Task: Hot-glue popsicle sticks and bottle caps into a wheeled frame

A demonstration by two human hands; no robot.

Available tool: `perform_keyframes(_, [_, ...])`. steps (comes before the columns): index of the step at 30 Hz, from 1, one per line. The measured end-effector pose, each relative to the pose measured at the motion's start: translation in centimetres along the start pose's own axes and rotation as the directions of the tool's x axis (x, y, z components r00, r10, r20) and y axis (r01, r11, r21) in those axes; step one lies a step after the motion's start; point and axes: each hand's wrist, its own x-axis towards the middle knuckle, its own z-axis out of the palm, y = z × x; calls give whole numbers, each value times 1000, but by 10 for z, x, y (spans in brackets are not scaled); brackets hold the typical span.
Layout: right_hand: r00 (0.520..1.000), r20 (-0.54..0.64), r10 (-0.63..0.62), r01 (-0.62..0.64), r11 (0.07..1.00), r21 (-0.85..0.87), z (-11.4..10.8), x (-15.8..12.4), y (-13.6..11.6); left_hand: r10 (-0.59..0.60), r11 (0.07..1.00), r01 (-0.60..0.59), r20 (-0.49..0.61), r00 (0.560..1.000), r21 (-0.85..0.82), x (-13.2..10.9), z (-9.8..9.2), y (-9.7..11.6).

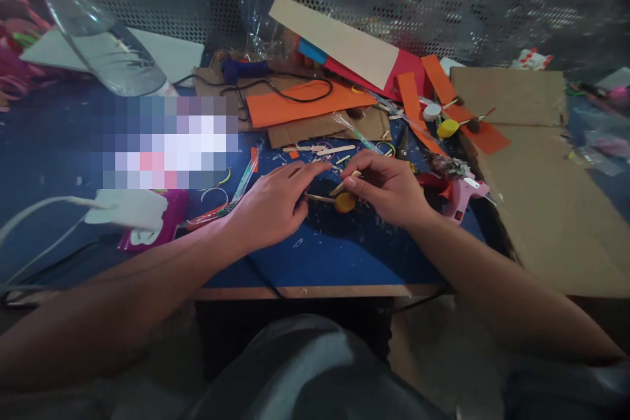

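My left hand (275,203) hovers over the blue tabletop with its index finger stretched out and its thumb apart; the other fingers are partly hidden. Close to its thumb is the end of a thin wooden stick (319,198), which runs to a yellow bottle cap (345,203). My right hand (391,187) is closed, thumb against fingers, on a flat wooden craft stick (340,188) just above the cap. The left index fingertip reaches close to the right fingertips.
Loose craft sticks (335,150) and scraps lie beyond my hands. A pink glue gun (462,200) is at right beside cardboard (551,203). Orange paper (290,104) lies behind. At left are a water bottle (113,52) and a white plug (130,210) with cables.
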Motion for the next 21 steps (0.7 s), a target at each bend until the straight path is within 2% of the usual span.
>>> perform_keyframes(8, [994, -17, 104, -102, 989, 104, -5, 4, 3, 63, 992, -65, 25, 998, 110, 0, 5, -10])
perform_keyframes(11, [992, -13, 129, -125, 977, 171, -4, 4, 4, 60, 992, -58, -14, 998, 115, 1, 4, -9])
perform_keyframes(15, [983, -12, 184, -173, 946, 275, -3, 4, 5, 42, 999, -40, -81, 996, 31, 1, 2, -3])
perform_keyframes(21, [984, -35, 174, -154, 936, 318, -3, 3, 3, 31, 989, -52, -148, 988, -141, 0, -1, 2])
